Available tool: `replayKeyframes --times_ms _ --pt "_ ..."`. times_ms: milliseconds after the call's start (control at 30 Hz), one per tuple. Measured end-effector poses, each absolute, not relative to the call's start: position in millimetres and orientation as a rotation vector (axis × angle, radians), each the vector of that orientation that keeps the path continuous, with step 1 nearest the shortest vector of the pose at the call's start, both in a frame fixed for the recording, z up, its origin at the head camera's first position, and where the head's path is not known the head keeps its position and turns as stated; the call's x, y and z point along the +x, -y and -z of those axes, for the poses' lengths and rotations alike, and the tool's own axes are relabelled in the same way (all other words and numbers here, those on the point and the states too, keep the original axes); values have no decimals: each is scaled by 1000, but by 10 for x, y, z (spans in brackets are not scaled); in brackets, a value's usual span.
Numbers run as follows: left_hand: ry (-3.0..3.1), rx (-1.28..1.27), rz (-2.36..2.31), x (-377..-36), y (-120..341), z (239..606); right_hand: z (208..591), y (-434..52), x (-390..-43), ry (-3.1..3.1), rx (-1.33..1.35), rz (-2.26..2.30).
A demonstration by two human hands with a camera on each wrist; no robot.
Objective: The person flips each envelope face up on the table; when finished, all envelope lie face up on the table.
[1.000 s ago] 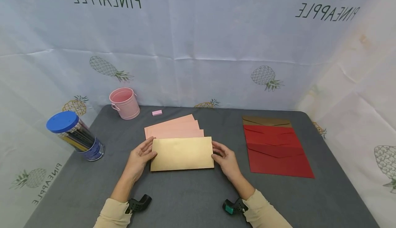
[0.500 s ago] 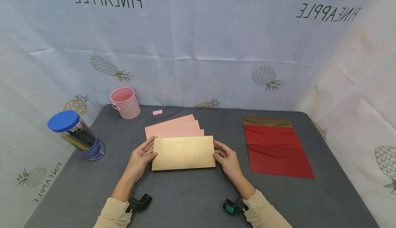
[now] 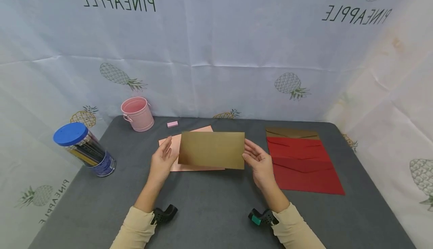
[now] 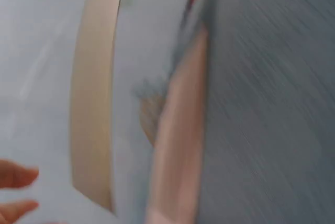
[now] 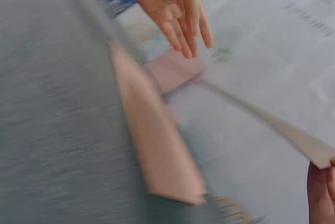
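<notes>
A plain gold envelope (image 3: 211,150) is held up above the table by my right hand (image 3: 260,162), which pinches its right edge between thumb and fingers. My left hand (image 3: 163,162) is beside the left edge, its fingers nearly straight. The left wrist view shows a gap between the left fingertips (image 4: 18,176) and the envelope (image 4: 94,98). Overlapping peach paper pieces (image 3: 175,144) lie on the table below, partly hidden behind the envelope. Blur in both wrist views softens the peach papers.
Red envelopes (image 3: 306,177) overlap a brown one (image 3: 292,133) at right. A pink bucket (image 3: 142,119), a small pink block (image 3: 172,124) and a blue-lidded tube of pencils (image 3: 86,149) stand or lie at back left. The grey table (image 3: 209,211) meets a pineapple-print cloth.
The gold envelope has risen off the table and moved up and right, tilting so its face looks darker. My left hand has let go of its left edge.
</notes>
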State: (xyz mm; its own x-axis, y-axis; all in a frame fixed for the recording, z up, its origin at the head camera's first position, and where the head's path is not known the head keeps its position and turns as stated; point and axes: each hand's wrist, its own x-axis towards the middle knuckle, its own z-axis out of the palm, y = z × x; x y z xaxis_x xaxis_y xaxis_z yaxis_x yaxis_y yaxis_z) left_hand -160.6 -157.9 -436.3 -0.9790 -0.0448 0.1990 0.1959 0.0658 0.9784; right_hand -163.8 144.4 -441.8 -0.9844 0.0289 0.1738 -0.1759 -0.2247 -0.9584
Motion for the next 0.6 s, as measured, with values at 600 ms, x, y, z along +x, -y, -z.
replayKeyframes --times_ms 600 --pt "2118 -878 1840 -1192 200 3851 4018 -1156 -1374 1832 643 -1538"
